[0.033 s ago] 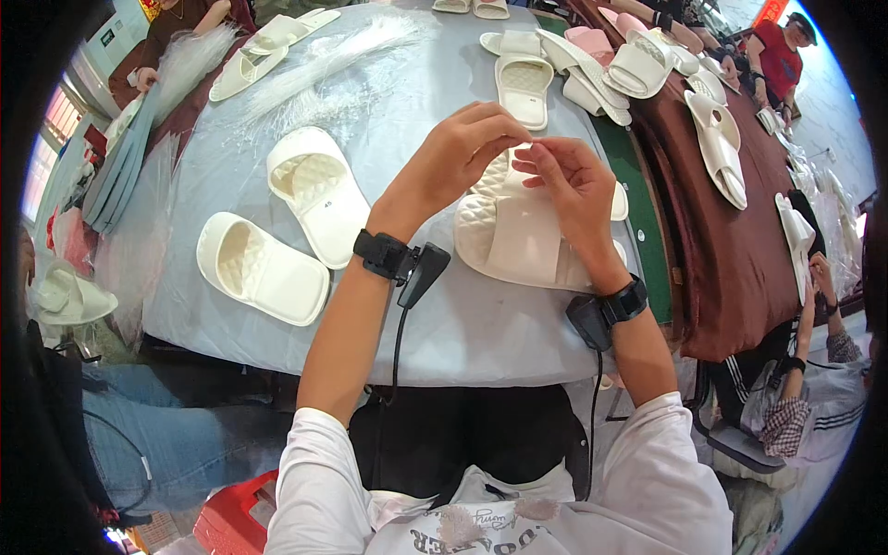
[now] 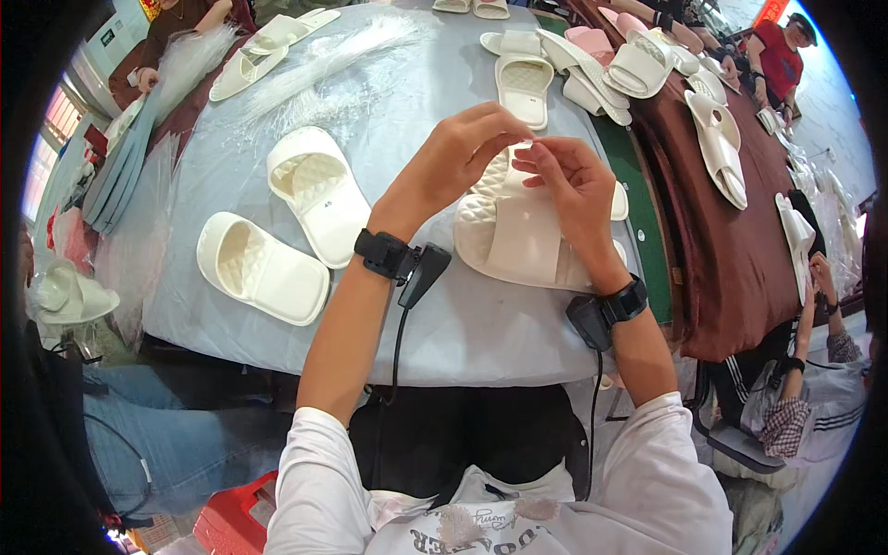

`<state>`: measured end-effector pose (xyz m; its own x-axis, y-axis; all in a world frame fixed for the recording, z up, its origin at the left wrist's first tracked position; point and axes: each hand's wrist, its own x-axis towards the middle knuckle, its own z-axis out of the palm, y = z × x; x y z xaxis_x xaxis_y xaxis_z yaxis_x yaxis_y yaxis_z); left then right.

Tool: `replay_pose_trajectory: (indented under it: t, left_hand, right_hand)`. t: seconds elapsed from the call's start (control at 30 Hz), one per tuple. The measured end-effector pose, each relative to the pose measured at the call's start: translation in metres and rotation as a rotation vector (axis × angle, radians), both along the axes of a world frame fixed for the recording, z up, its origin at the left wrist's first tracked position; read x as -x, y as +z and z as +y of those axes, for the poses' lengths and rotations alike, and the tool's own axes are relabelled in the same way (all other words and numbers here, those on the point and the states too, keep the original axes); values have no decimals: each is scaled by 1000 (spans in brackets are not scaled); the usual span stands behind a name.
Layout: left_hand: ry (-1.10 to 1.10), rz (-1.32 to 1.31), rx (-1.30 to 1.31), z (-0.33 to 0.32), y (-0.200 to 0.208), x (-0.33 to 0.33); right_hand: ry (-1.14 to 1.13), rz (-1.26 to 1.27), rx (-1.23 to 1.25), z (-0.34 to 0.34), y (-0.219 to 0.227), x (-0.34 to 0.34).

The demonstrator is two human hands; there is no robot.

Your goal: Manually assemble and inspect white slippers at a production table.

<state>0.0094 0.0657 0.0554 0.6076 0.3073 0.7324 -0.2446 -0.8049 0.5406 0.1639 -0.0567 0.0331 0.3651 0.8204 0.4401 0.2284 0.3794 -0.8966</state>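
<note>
My left hand (image 2: 455,155) and my right hand (image 2: 575,178) meet fingertip to fingertip above the table. Both are closed in a pinch around a tiny pale piece, too small to make out. Beneath them lies a cream slide slipper (image 2: 525,239) with a broad strap and quilted footbed; another slipper beyond it is largely hidden by my hands. To the left of my left forearm rests a pair of similar slippers, the nearer slipper (image 2: 263,268) and the farther slipper (image 2: 320,196), neither touched by a hand.
A bundle of clear thin plastic strands (image 2: 338,67) lies at the far left of the grey-covered table (image 2: 444,347). More slippers (image 2: 524,85) sit at the back. A brown-covered table (image 2: 740,268) stands at right. People work on both sides. Cables hang from my wrist devices.
</note>
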Motion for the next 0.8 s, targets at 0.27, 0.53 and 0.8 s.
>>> replay_pose_trajectory:
  t: [0.27,0.53,0.8]
  left_hand:
    - [22,38,94,0,-1,-4]
    - [-50,25,179,-1,-7,-10]
    - [-47,5,262,-3,-10,-12]
  right_hand:
    - [58,15,11,4,0,-3]
    - [51,54,-11,5,-3,-6]
    - [50,87,-53,8,0,-2]
